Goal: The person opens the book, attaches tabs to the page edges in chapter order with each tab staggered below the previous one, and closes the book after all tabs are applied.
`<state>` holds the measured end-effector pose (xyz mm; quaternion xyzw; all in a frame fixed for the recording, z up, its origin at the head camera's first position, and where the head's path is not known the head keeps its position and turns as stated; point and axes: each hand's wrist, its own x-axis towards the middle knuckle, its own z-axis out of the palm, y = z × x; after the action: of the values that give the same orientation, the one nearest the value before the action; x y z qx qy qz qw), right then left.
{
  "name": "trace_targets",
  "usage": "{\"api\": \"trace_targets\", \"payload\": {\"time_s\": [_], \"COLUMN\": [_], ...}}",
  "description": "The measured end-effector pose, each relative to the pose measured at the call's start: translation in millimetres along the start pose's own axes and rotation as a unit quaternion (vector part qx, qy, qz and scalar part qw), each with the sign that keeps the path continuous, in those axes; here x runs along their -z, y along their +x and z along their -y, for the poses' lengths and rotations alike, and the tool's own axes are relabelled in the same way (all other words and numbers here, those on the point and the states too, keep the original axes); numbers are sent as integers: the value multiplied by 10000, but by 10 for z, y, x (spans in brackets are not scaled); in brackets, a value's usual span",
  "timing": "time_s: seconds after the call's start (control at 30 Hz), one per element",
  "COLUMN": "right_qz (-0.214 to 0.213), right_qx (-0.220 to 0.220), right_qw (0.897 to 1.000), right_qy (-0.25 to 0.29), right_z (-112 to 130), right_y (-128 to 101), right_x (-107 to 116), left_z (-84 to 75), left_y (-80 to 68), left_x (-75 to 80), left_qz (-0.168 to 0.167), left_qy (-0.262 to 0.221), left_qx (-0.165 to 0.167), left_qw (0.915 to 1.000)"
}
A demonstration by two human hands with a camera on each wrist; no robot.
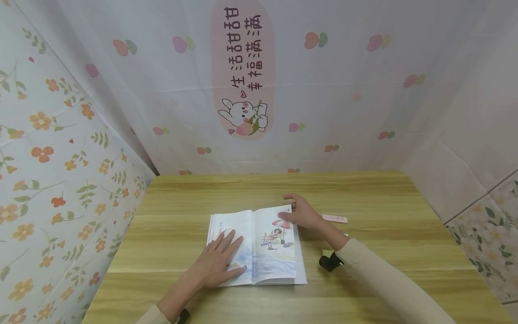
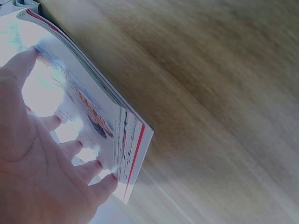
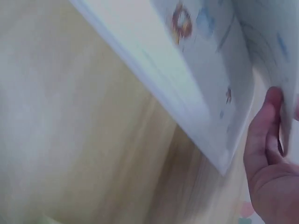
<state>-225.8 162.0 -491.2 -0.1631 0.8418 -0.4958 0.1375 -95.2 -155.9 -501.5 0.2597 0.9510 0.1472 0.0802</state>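
Here's the illustrated book (image 1: pixel 274 265), lying open on the wood-grain table (image 1: pixel 170 238), near the person. The left hand (image 1: pixel 217 260) is on the left page, fingers spread and straight, thumb out toward the spine. And over on the right, the right hand (image 1: pixel 304 215) pinches a leaf (image 3: pixel 288 60) near its upper outer corner! Just beyond that wrist, a pink paper slip (image 1: pixel 336 218) lies flat.

Book (image 1: pixel 275 263), smooth paper, glossy-looking beneath the left fingers (image 2: pixel 103 187); desk (image 1: pixel 364 193), smooth wood grain; hanging (image 1: pixel 344 90) beyond, creased matt cloth.
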Motion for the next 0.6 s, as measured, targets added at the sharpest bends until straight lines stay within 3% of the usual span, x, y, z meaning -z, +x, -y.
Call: {"api": "trace_targets", "payload": {"time_s": [0.13, 0.6], "right_qz": [47, 308], "right_qx": [-119, -154], "right_qw": [9956, 9859], "right_qy": [927, 1637], "right_z": [66, 307], "right_y": [-46, -75], "right_x": [-35, -36], "left_z": [3, -1], "left_y": [-1, -9], "left_x": [3, -10], "left_qz": [7, 12], "left_qy": [2, -68], "left_qx": [31, 91], "left_qw": [10000, 9999]}}
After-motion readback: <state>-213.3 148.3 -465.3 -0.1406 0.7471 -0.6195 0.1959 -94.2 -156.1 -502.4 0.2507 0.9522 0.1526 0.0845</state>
